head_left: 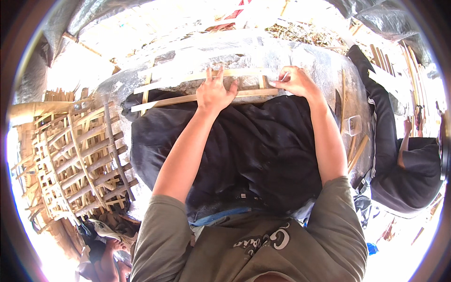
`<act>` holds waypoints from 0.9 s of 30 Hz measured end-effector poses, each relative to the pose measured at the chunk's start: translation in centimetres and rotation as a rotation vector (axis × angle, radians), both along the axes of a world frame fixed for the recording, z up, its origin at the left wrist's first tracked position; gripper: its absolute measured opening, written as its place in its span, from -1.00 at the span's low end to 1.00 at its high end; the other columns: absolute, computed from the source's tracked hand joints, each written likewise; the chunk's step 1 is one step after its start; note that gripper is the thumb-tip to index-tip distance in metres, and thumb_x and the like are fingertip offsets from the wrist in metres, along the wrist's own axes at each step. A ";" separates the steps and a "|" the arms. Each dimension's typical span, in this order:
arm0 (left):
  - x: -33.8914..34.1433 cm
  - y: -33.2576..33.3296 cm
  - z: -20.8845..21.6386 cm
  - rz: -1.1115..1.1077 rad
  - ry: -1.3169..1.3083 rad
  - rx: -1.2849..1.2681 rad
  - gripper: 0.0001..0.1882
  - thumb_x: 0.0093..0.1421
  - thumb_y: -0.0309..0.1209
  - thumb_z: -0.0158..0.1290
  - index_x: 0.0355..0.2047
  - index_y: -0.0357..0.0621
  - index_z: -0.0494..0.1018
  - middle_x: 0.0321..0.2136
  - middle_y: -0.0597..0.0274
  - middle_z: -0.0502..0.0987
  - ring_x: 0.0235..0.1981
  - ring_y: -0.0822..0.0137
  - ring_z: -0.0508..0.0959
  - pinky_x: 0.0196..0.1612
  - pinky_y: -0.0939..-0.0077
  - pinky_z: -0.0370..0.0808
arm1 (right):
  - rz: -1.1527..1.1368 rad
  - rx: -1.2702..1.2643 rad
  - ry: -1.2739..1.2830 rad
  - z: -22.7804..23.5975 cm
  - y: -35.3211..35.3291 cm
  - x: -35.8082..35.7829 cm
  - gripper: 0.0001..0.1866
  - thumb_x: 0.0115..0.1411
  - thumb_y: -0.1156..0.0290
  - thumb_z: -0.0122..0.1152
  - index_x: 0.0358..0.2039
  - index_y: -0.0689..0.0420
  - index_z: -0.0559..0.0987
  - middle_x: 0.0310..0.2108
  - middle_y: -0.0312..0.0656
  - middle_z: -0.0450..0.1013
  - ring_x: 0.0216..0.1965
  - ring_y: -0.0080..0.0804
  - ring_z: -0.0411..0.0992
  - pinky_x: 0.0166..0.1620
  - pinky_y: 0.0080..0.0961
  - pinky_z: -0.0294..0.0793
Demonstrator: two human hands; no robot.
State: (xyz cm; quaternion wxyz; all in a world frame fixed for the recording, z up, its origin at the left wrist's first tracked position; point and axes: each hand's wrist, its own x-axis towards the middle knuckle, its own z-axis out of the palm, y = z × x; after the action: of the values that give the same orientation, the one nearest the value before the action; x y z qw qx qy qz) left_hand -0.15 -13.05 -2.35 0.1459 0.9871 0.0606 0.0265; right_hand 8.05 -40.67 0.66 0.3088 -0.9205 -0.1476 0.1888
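Across the far edge of the black cloth (249,145) over my lap lies a narrow frame of pale bamboo strips. Its near strip (164,102) and far strip (164,83) run side by side, joined by a short crosspiece (146,91) at the left and another crosspiece (262,82) at the right. My left hand (216,94) lies over the near strip with its fingers spread towards the far one. At the frame's right end, my right hand (299,83) is closed in a pinch; what is between its fingertips, if anything, is too small to name.
Stacked bamboo lattice panels (80,155) stand at the left. A small clear plastic container (353,125) and loose bamboo strips (358,152) lie right of my arm. A person in black (404,183) sits at the right; part of another person (108,263) shows lower left.
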 end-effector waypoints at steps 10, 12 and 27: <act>0.0 0.0 -0.2 0.008 -0.035 0.031 -0.22 0.19 0.17 0.05 0.34 0.08 0.34 0.28 -0.32 0.31 -0.09 -0.18 0.66 -0.03 0.06 0.62 | -0.080 -0.260 0.004 -0.1 0.4 0.2 -0.07 -0.29 -0.32 0.60 -0.19 0.29 0.58 -0.30 0.07 0.58 -0.18 -0.08 0.56 -0.06 -0.23 0.51; -0.1 -0.1 0.0 0.014 -0.018 0.036 -0.22 0.19 0.17 0.05 0.34 0.08 0.34 0.28 -0.32 0.31 -0.09 -0.17 0.66 -0.04 0.07 0.62 | -0.095 -0.280 -0.018 -1.0 0.3 0.2 0.04 -0.30 -0.37 0.57 -0.08 0.34 0.54 -0.17 0.14 0.56 -0.05 -0.02 0.53 0.05 -0.20 0.47; 0.0 -0.3 0.1 0.018 -0.012 -0.005 -0.22 0.18 0.16 0.06 0.33 0.07 0.35 0.30 -0.31 0.30 -0.06 -0.16 0.65 0.02 0.09 0.60 | -0.010 -0.175 0.104 -1.3 -0.1 0.2 0.05 -0.14 -0.30 0.53 0.12 0.35 0.51 0.04 0.25 0.52 0.12 0.00 0.51 0.17 -0.23 0.47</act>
State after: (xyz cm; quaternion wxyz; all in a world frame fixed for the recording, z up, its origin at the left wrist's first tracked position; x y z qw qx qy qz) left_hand -0.19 -13.37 -2.30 0.1483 0.9860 0.0686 0.0338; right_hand 8.29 -40.78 -0.61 0.2355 -0.9335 -0.1098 0.2472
